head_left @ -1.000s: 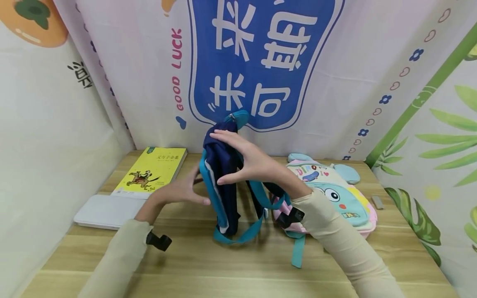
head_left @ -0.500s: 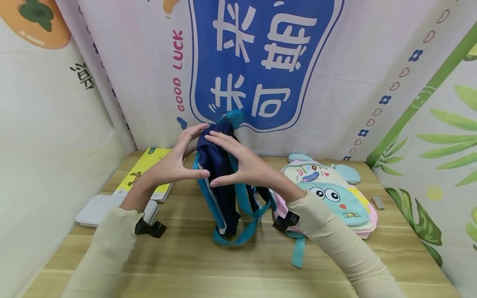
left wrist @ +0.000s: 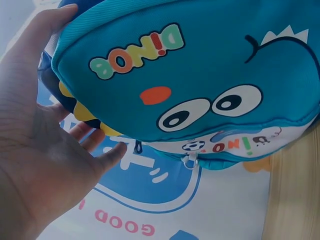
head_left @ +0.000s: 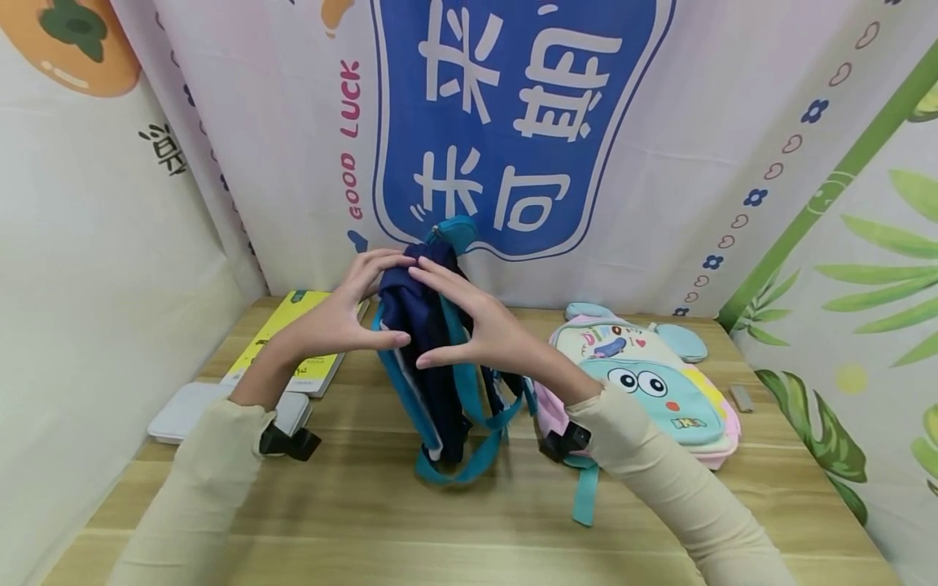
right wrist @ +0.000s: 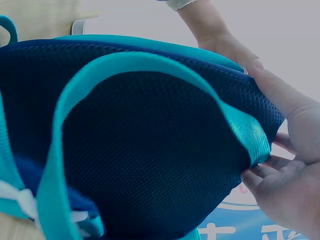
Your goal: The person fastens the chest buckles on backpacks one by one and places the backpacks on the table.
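The printed cloth (head_left: 293, 163) behind the desk (head_left: 513, 529) ran out of frame at the top. On the right lay the pink backpack (head_left: 645, 391), one side hidden by the right sleeve (head_left: 659, 464); its contents could not be seen. The navy backpack (head_left: 440, 391) stood tilted near the middle, narrow side toward the head camera, its inside also out of sight. The yellow book (head_left: 300, 309) lay partly behind the left hand (head_left: 337, 313), and the left sleeve (head_left: 198, 480) overlapped the closed white case (head_left: 194, 407). Both hands grasped the navy backpack's upper part from opposite sides, thumbs apart from the arched fingers; the right hand (head_left: 487, 325) had fingers by a turquoise strap (right wrist: 135, 60). The small grey object (head_left: 742, 398) at far right was too small to identify.
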